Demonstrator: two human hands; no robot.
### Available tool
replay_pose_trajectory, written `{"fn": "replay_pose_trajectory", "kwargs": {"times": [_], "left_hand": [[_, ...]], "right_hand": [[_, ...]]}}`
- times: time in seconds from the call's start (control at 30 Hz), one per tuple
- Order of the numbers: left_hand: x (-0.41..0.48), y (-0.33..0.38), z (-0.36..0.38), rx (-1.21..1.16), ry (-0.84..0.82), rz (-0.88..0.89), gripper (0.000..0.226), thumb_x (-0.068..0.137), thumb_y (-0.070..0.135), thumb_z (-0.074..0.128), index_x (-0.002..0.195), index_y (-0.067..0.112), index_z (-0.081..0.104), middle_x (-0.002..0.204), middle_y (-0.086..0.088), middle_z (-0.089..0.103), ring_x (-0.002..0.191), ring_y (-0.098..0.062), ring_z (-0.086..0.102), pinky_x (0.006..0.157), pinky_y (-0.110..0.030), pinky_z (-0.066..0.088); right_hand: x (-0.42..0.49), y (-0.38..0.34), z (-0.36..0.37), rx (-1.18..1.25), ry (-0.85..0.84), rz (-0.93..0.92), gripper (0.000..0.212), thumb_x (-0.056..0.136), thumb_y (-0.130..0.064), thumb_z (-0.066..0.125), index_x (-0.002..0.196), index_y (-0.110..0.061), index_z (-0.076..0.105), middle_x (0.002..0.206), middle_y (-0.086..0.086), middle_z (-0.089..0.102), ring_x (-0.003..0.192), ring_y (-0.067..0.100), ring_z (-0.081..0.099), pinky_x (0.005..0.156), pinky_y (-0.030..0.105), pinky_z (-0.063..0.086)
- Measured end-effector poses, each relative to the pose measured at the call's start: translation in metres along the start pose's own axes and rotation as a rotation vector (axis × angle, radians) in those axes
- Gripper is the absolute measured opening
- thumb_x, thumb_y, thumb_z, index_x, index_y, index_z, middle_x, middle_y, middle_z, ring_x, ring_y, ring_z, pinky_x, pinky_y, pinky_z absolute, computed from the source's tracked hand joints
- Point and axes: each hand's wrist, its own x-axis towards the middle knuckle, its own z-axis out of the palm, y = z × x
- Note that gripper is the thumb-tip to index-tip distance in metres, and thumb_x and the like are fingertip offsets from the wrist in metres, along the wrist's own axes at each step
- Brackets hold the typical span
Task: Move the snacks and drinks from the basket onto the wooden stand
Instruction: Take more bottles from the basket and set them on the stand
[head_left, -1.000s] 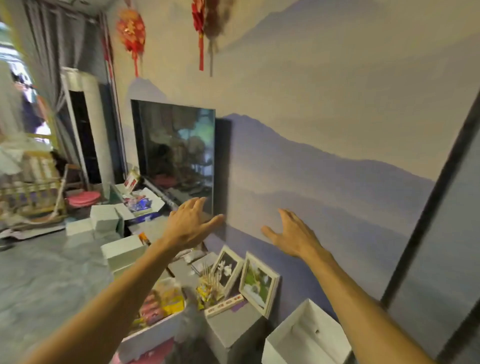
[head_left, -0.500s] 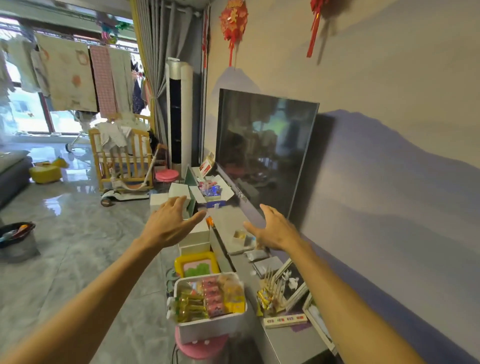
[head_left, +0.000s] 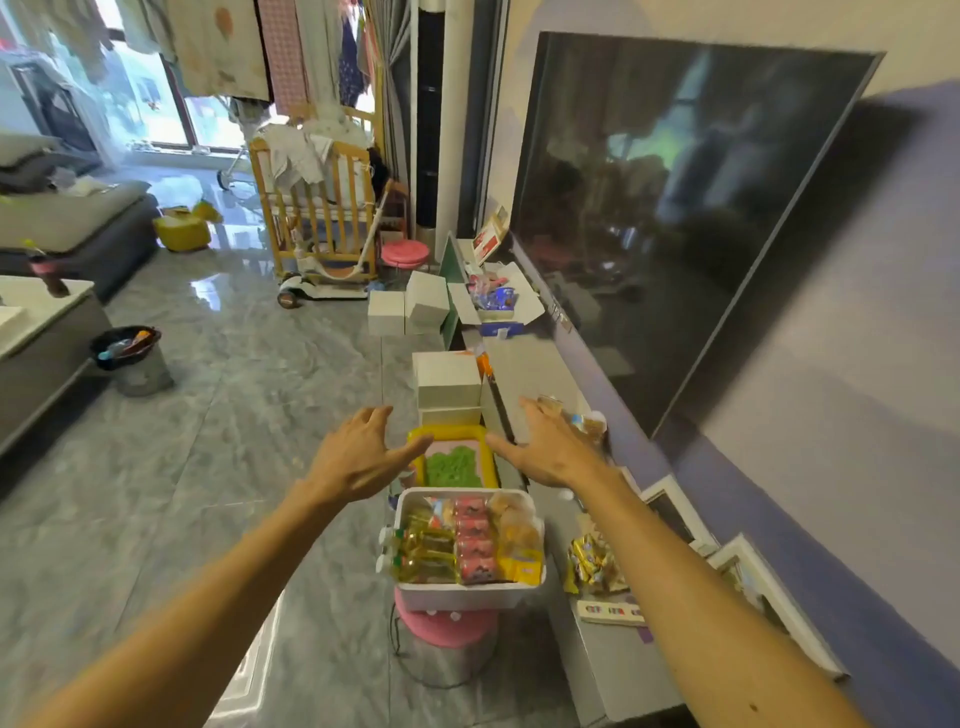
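Fingers (head_left: 374, 421) of both hands are spreading wide, holding nothing, above the basket (head_left: 467, 592) whose light, crinkly snack packets (head_left: 475, 540) are probably best pinched at their edges.

Two empty, spread hands (head_left: 452, 457) above a snack-filled white basket (head_left: 467, 595) on a pink stool (head_left: 447, 629).

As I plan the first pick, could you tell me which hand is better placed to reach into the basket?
Probably the left hand: it hovers open nearer the white basket, while the right hand is open farther over the grey stand. The difference is slight.
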Motion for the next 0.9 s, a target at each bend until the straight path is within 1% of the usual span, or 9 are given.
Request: {"fn": "replay_pose_trajectory", "kwargs": {"times": [0.1, 0.2, 0.3, 0.43, 0.57, 0.67, 0.8, 0.83, 0.9], "left_hand": [[0.025, -0.008, 0.042, -0.032, -0.046, -0.111, 0.125, 0.071, 0.106, 0.028, 0.161, 0.019, 0.032, 0.163, -0.012, 0.041, 0.140, -0.034, 0.051, 0.113, -0.056, 0.046], [0.042, -0.018, 0.095, -0.070, -0.086, -0.239, 0.125, 0.070, 0.105, 0.033, 0.161, 0.019, 0.033, 0.162, -0.011, 0.044, 0.139, -0.033, 0.052, 0.111, -0.052, 0.047], [0.052, -0.036, 0.156, -0.151, -0.118, -0.396, 0.125, 0.070, 0.104, 0.040, 0.161, 0.019, 0.034, 0.162, -0.012, 0.043, 0.141, -0.035, 0.051, 0.111, -0.051, 0.045], [0.058, -0.077, 0.242, -0.276, -0.096, -0.586, 0.121, 0.066, 0.103, 0.049, 0.154, 0.020, 0.044, 0.156, -0.010, 0.051, 0.134, -0.031, 0.057, 0.107, -0.050, 0.051], [0.060, -0.133, 0.334, -0.381, -0.058, -0.712, 0.110, 0.064, 0.101, 0.057, 0.145, 0.027, 0.053, 0.138, 0.000, 0.066, 0.118, -0.024, 0.066, 0.098, -0.047, 0.057], [0.066, -0.173, 0.402, -0.466, -0.030, -0.771, 0.105, 0.061, 0.099, 0.063, 0.145, 0.037, 0.051, 0.134, 0.010, 0.066, 0.115, -0.017, 0.068, 0.097, -0.047, 0.059], [0.068, -0.189, 0.457, -0.624, -0.045, -0.783, 0.073, 0.063, 0.086, 0.078, 0.115, 0.036, 0.068, 0.111, 0.019, 0.072, 0.103, -0.004, 0.068, 0.093, -0.039, 0.057], [0.066, -0.190, 0.468, -0.675, -0.026, -0.802, 0.071, 0.064, 0.081, 0.082, 0.117, 0.037, 0.067, 0.114, 0.018, 0.071, 0.105, -0.004, 0.066, 0.094, -0.038, 0.056], [0.064, -0.195, 0.488, -0.760, 0.026, -0.873, 0.087, 0.062, 0.075, 0.087, 0.134, 0.034, 0.060, 0.130, 0.009, 0.065, 0.118, -0.013, 0.061, 0.098, -0.041, 0.054]], "right_hand": [[0.060, 0.027, 0.035, 0.009, -0.092, -0.022, 0.104, 0.082, -0.094, 0.047, 0.163, -0.030, 0.031, 0.167, 0.002, 0.044, 0.147, 0.030, 0.050, 0.112, 0.056, 0.049], [0.117, 0.047, 0.074, -0.041, -0.190, -0.066, 0.110, 0.075, -0.097, 0.045, 0.162, -0.032, 0.033, 0.165, 0.001, 0.045, 0.144, 0.030, 0.052, 0.112, 0.054, 0.049], [0.164, 0.057, 0.123, -0.081, -0.305, -0.139, 0.123, 0.075, -0.102, 0.044, 0.169, -0.025, 0.025, 0.174, 0.005, 0.033, 0.154, 0.031, 0.040, 0.120, 0.053, 0.042], [0.219, 0.070, 0.218, -0.116, -0.450, -0.205, 0.103, 0.091, -0.080, 0.058, 0.167, -0.019, 0.028, 0.172, 0.006, 0.035, 0.153, 0.032, 0.041, 0.117, 0.048, 0.042], [0.262, 0.080, 0.328, -0.137, -0.543, -0.260, 0.101, 0.080, -0.088, 0.058, 0.156, -0.023, 0.043, 0.158, 0.007, 0.051, 0.139, 0.033, 0.055, 0.107, 0.050, 0.051], [0.285, 0.093, 0.402, -0.163, -0.596, -0.287, 0.102, 0.077, -0.088, 0.056, 0.153, -0.021, 0.043, 0.157, 0.009, 0.051, 0.139, 0.035, 0.054, 0.107, 0.052, 0.051], [0.305, 0.118, 0.476, -0.202, -0.660, -0.334, 0.085, 0.086, -0.080, 0.062, 0.141, -0.017, 0.049, 0.145, 0.012, 0.058, 0.130, 0.036, 0.058, 0.101, 0.051, 0.051], [0.309, 0.125, 0.489, -0.204, -0.665, -0.356, 0.083, 0.087, -0.078, 0.064, 0.141, -0.017, 0.050, 0.144, 0.011, 0.059, 0.131, 0.035, 0.058, 0.104, 0.051, 0.050], [0.316, 0.136, 0.507, -0.193, -0.672, -0.394, 0.086, 0.088, -0.078, 0.065, 0.150, -0.020, 0.048, 0.152, 0.008, 0.056, 0.139, 0.032, 0.053, 0.114, 0.055, 0.043]]}}
